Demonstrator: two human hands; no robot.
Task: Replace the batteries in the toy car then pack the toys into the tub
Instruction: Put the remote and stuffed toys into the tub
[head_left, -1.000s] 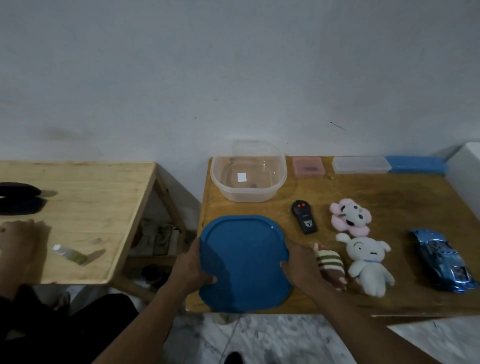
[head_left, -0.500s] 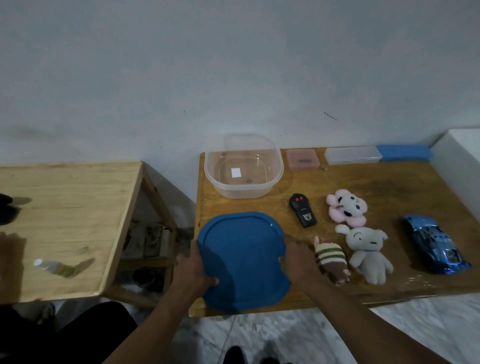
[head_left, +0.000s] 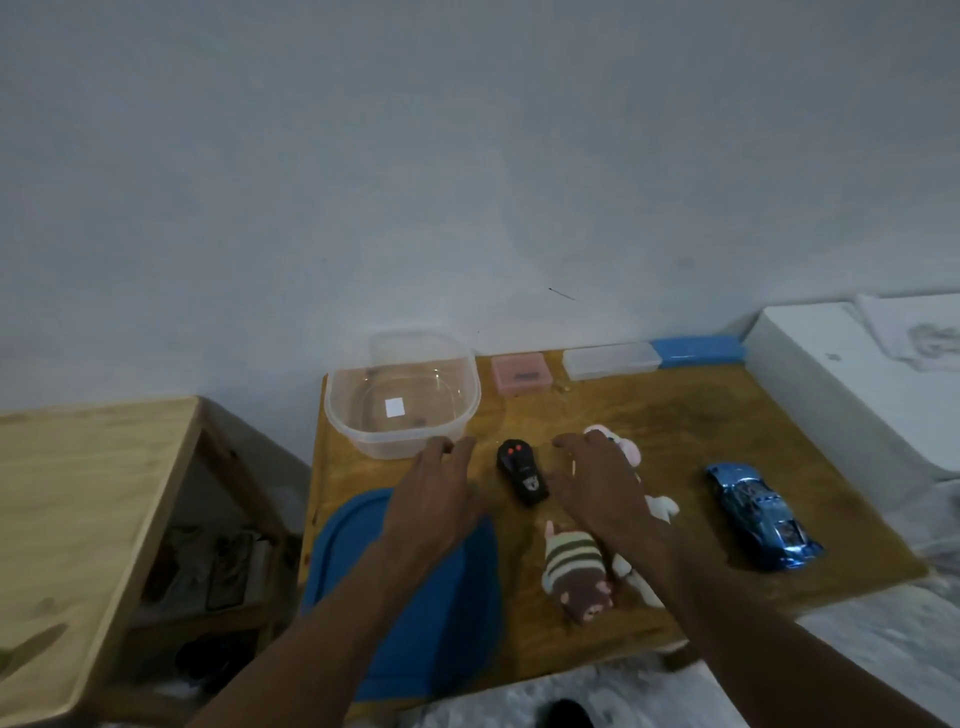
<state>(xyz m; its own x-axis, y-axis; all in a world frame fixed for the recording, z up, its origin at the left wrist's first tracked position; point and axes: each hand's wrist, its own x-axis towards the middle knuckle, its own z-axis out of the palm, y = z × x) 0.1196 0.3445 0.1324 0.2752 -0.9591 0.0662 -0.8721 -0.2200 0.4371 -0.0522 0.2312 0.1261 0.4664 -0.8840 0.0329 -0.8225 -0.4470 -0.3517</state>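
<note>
Left hand (head_left: 434, 493), right hand (head_left: 597, 483): 2, fingers spread (nothing gripped), flanking black remote control (head_left: 522, 470); clear tub (head_left: 401, 397) beyond.

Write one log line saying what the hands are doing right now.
left hand: open, over blue lid | right hand: open, beside remote | tub: empty

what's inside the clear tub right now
No toys yet. The clear tub shows only a small white square at its base and a couple of dark specks too small to identify. The left hand covers a bit of its front rim.
</note>
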